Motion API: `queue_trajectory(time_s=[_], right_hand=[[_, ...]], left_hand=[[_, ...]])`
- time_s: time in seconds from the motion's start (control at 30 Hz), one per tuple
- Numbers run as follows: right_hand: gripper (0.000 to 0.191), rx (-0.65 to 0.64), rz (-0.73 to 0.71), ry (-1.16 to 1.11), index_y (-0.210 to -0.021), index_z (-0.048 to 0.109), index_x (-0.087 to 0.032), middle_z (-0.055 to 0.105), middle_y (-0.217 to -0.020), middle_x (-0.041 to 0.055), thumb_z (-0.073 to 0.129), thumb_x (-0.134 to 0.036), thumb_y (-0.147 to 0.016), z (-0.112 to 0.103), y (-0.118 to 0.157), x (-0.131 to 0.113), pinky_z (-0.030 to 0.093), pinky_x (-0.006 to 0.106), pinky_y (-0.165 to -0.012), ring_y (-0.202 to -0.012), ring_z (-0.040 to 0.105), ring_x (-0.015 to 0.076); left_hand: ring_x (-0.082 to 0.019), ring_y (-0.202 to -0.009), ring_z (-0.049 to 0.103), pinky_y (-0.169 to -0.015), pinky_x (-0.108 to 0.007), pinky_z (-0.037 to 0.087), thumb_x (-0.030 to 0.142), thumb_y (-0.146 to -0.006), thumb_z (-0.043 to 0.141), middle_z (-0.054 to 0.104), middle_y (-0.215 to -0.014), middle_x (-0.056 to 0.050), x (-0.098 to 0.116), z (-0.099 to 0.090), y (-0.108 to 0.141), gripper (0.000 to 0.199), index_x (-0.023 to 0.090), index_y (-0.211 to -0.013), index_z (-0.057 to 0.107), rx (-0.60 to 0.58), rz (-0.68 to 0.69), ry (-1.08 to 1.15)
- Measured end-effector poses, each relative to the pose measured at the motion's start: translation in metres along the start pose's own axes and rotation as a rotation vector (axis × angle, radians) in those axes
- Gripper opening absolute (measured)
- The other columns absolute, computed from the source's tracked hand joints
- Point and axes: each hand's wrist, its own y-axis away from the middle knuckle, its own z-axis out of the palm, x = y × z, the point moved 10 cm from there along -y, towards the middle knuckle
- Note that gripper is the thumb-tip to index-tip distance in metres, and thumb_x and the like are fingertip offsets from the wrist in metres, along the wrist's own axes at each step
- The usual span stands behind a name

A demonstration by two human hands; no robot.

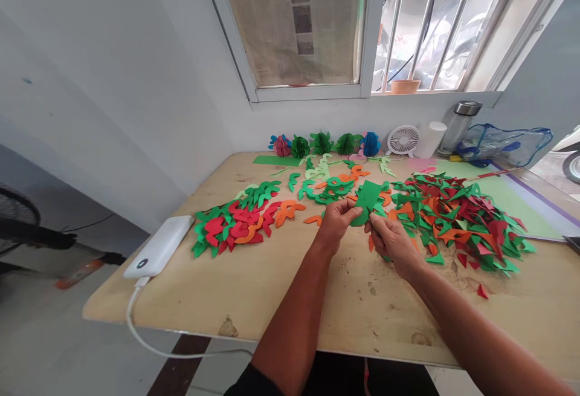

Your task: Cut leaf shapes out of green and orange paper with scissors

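Note:
A piece of green paper (369, 195) is held up over the middle of the table, its lower end rounded. My left hand (338, 222) pinches its left edge between thumb and fingers. At the lower right edge, my right hand (393, 237) has its fingers closed at the paper; whether anything else is in them I cannot make out. Behind and below the paper lie green cut-out shapes (336, 188) and orange ones (353, 173). To the right of my right hand spreads a heap of green, red and orange paper scraps (457, 217).
Left of my hands lies a pile of curved paper cut-outs (235, 220). A white power bank (159, 246) with a cable sits at the left edge. Along the wall stand folded paper figures (321, 142), a small fan (403, 141), a glass bottle (455, 130) and a clear pouch (510, 145).

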Motion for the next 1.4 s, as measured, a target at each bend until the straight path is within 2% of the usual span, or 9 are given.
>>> queue_trajectory(time_s=[0.43, 0.9, 1.07, 1.23, 1.4], right_hand=[[0.048, -0.004, 0.011, 0.008, -0.066, 0.055, -0.018, 0.030, -0.038, -0.0102, 0.057, -0.064, -0.075, -0.001, -0.001, 0.002, 0.011, 0.022, -0.035, -0.031, 0.021, 0.0046], [0.046, 0.019, -0.007, 0.031, -0.063, 0.054, -0.018, 0.029, -0.038, -0.0095, 0.057, -0.063, -0.075, -0.003, -0.001, -0.001, 0.014, 0.022, -0.035, -0.033, 0.022, 0.0058], [0.046, 0.013, -0.012, 0.067, -0.063, 0.054, -0.019, 0.029, -0.040, -0.0093, 0.056, -0.063, -0.076, -0.003, -0.002, -0.001, 0.014, 0.022, -0.037, -0.035, 0.022, 0.0062], [0.046, 0.007, -0.001, 0.076, -0.063, 0.053, -0.019, 0.026, -0.040, -0.0103, 0.057, -0.063, -0.075, -0.003, -0.003, 0.000, 0.013, 0.021, -0.037, -0.036, 0.019, 0.0058], [0.048, -0.026, 0.009, 0.025, -0.066, 0.055, -0.018, 0.029, -0.040, -0.0101, 0.056, -0.065, -0.076, -0.001, -0.001, 0.000, 0.012, 0.022, -0.036, -0.034, 0.019, 0.0055]], left_hand=[[-0.009, -0.058, 0.041, -0.059, -0.024, 0.033, 0.040, -0.063, 0.075, 0.049, -0.057, 0.003, 0.000, 0.000, -0.001, 0.033, 0.015, -0.056, 0.054, -0.008, 0.025, -0.034], [-0.010, -0.058, 0.047, -0.062, -0.027, 0.040, 0.036, -0.059, 0.077, 0.053, -0.059, 0.002, -0.010, 0.003, -0.001, 0.029, 0.015, -0.059, 0.056, -0.027, -0.041, 0.067], [-0.009, -0.059, 0.045, -0.059, -0.024, 0.037, 0.040, -0.060, 0.077, 0.052, -0.062, 0.002, -0.009, -0.006, -0.003, 0.031, 0.015, -0.063, 0.059, 0.049, -0.042, 0.065], [-0.007, -0.057, 0.039, -0.055, -0.022, 0.030, 0.039, -0.058, 0.079, 0.048, -0.060, 0.003, -0.007, -0.012, -0.005, 0.033, 0.014, -0.057, 0.056, 0.093, -0.011, 0.057], [-0.008, -0.053, 0.042, -0.052, -0.024, 0.033, 0.037, -0.058, 0.080, 0.049, -0.056, 0.004, -0.016, -0.006, -0.001, 0.032, 0.015, -0.061, 0.057, 0.026, -0.114, 0.167]])
